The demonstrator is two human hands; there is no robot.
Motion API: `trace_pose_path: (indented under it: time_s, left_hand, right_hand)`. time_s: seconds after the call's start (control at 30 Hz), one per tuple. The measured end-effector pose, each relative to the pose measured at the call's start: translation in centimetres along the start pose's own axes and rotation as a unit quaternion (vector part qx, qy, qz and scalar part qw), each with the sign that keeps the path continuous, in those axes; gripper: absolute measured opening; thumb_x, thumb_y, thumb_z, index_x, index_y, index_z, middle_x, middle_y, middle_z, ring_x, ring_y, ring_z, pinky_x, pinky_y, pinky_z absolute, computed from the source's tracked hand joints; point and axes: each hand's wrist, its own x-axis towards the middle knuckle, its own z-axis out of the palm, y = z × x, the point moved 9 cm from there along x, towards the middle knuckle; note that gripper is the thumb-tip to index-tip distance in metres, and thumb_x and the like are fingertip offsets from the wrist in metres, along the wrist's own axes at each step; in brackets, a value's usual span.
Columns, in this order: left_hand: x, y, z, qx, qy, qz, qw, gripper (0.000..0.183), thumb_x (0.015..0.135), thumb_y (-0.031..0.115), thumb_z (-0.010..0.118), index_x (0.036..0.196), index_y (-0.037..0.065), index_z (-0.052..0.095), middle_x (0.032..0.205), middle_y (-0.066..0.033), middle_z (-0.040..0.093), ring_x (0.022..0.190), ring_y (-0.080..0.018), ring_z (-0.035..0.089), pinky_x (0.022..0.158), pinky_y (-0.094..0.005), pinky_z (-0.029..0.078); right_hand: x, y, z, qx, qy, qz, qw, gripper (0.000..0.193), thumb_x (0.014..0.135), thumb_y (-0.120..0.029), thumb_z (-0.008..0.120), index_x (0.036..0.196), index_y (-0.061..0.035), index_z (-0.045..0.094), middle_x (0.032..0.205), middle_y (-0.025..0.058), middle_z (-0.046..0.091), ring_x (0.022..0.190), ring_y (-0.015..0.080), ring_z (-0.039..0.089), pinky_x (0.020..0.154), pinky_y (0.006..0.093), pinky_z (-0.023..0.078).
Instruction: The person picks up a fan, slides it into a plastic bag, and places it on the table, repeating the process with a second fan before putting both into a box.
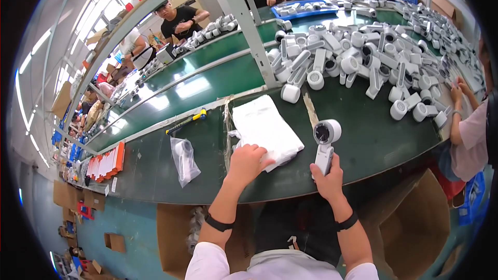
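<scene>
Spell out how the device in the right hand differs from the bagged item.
The device is unwrapped; the bagged item sits inside clear plastic. The right hand holds the device; the bagged item lies untouched on the green table. Both look pale.

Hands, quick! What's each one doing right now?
Left hand: touching the white plastic stack; can't tell if it's gripping.
Right hand: closed, holding a handheld fan by its handle.

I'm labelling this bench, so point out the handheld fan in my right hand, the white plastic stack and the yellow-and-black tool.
Handheld fan [325, 154], head view: upper handle.
White plastic stack [267, 130], head view: top surface.
Yellow-and-black tool [197, 116], head view: yellow part.
</scene>
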Motion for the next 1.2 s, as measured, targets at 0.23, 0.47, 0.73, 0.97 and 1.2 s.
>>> trace_pose_path:
  time_s: [0.23, 0.47, 0.73, 0.97, 1.2]
  left_hand:
    - [0.0, -0.5, -0.5, -0.019, 0.038, 0.014, 0.999, 0.008, 0.082, 0.015, 0.068, 0.085, 0.007, 0.069, 0.081, -0.009, 0.066, 0.078, -0.0299, 0.061, 0.068, -0.0393, 0.048]
    - [0.4, 1.6, -0.4, 0.04, -0.03, 0.046, 0.998, 0.013, 0.083, 0.017, 0.068, 0.09, 0.006, 0.069, 0.085, -0.0109, 0.067, 0.086, -0.0302, 0.063, 0.074, -0.0391, 0.05]
    - [1.0, -1.4, -0.9, -0.12, 0.064, -0.023, 0.99, 0.014, 0.087, 0.011, 0.065, 0.097, 0.002, 0.069, 0.091, -0.0139, 0.069, 0.08, -0.0283, 0.065, 0.072, -0.0343, 0.051]
    - [0.5, -2.9, 1.1, -0.346, 0.019, -0.15, 0.926, 0.017, 0.091, 0.009, 0.063, 0.102, -0.004, 0.067, 0.083, -0.0068, 0.068, 0.073, -0.0092, 0.06, 0.067, -0.0241, 0.048]
    - [0.2, -0.8, 1.7, -0.445, 0.018, -0.188, 0.875, 0.019, 0.093, 0.01, 0.062, 0.104, -0.005, 0.067, 0.083, -0.0046, 0.068, 0.072, -0.008, 0.06, 0.067, -0.0226, 0.048]
  right_hand:
    - [-0.6, 0.6, 0.0, -0.012, 0.002, 0.019, 1.0, 0.055, 0.082, -0.022, 0.073, 0.124, -0.0007, 0.047, 0.092, 0.015, 0.067, 0.082, 0.0242, 0.067, 0.076, 0.0357, 0.052]
    - [-0.3, -0.7, -0.2, -0.025, 0.017, -0.044, 0.999, 0.052, 0.082, -0.015, 0.072, 0.123, 0.0018, 0.046, 0.084, 0.0085, 0.063, 0.065, 0.0124, 0.061, 0.057, 0.0286, 0.051]
    - [-0.2, 0.0, -0.1, -0.027, 0.006, -0.032, 0.999, 0.052, 0.082, -0.018, 0.073, 0.122, 0.002, 0.046, 0.086, 0.0098, 0.064, 0.067, 0.0147, 0.062, 0.059, 0.0292, 0.051]
    - [-0.5, -1.5, -0.2, -0.045, 0.042, -0.084, 0.995, 0.049, 0.082, -0.015, 0.072, 0.121, 0.0013, 0.047, 0.087, 0.011, 0.065, 0.07, 0.0147, 0.063, 0.064, 0.0285, 0.051]
    - [-0.6, 0.3, 0.1, 0.062, 0.007, -0.003, 0.998, 0.05, 0.082, -0.008, 0.07, 0.122, -0.0023, 0.041, 0.095, 0.0094, 0.063, 0.08, 0.0139, 0.062, 0.071, 0.028, 0.05]
